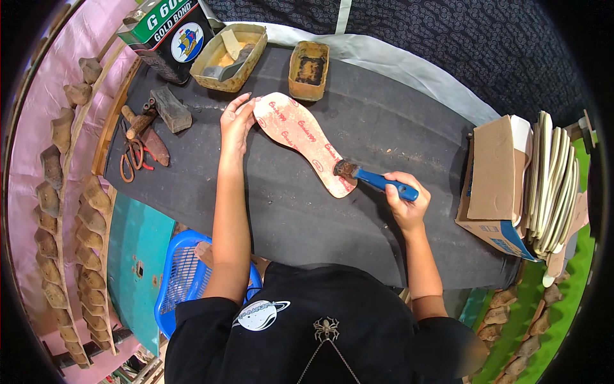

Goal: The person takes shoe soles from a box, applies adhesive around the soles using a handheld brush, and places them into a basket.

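Observation:
A pinkish shoe insole (297, 136) with red print lies slantwise over the dark worktable, its wide end up and to the left. My left hand (236, 121) pinches that wide end at its edge between thumb and fingers. In my right hand (409, 203) is a brush (384, 182) with a blue handle, gripped near the handle's end. The brush's dark, clogged bristles touch the insole near its narrow end. Whether the insole rests flat or is slightly lifted at my left hand, I cannot tell.
Two grimy yellowish trays (308, 93) (220, 82) and a tall glue can (169, 41) stand at the back. Scissors (132, 157), hand tools and a dark block (171, 109) lie left. A cardboard box (492, 176) and stacked soles (550, 192) stand right. A blue basket (182, 275) sits below.

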The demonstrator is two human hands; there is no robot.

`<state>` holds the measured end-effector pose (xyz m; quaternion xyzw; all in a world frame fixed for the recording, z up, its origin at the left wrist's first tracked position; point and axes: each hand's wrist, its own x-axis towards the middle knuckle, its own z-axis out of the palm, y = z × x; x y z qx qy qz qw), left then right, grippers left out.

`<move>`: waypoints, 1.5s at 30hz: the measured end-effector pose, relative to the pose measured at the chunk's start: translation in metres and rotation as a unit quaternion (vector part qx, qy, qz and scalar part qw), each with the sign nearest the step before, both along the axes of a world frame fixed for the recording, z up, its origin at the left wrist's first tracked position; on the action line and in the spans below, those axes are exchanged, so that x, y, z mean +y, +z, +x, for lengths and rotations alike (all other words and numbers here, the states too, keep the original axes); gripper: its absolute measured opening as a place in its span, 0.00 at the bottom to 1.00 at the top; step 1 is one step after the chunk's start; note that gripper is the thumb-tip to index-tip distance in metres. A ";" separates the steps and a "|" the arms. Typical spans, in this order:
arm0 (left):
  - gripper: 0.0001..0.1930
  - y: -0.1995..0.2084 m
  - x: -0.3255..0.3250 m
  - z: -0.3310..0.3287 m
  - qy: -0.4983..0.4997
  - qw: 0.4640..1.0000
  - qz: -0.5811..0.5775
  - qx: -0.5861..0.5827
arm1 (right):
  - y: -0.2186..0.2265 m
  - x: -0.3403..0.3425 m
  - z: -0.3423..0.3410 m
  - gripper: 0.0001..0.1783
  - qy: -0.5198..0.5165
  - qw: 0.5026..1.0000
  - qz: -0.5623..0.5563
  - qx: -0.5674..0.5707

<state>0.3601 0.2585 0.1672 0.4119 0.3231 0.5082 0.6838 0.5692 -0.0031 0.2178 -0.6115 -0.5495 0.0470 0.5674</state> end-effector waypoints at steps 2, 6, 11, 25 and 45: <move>0.17 -0.001 0.000 -0.002 0.003 1.000 -0.001 -0.002 | 0.005 0.001 0.000 0.06 0.001 1.000 -0.004 -0.020; 0.17 -0.001 0.001 -0.002 0.002 1.000 -0.001 0.004 | 0.014 -0.003 0.005 0.04 0.007 0.998 0.000 -0.057; 0.17 -0.001 0.001 -0.001 0.001 1.000 0.001 -0.001 | 0.009 -0.008 0.010 0.05 -0.017 0.997 0.020 -0.072; 0.19 0.002 0.000 -0.003 -0.001 1.000 -0.008 -0.005 | 0.012 -0.004 0.011 0.06 -0.009 0.997 -0.066 0.044; 0.19 0.001 0.000 -0.004 -0.003 1.000 -0.006 -0.011 | 0.006 -0.005 0.012 0.07 -0.028 0.998 -0.029 0.046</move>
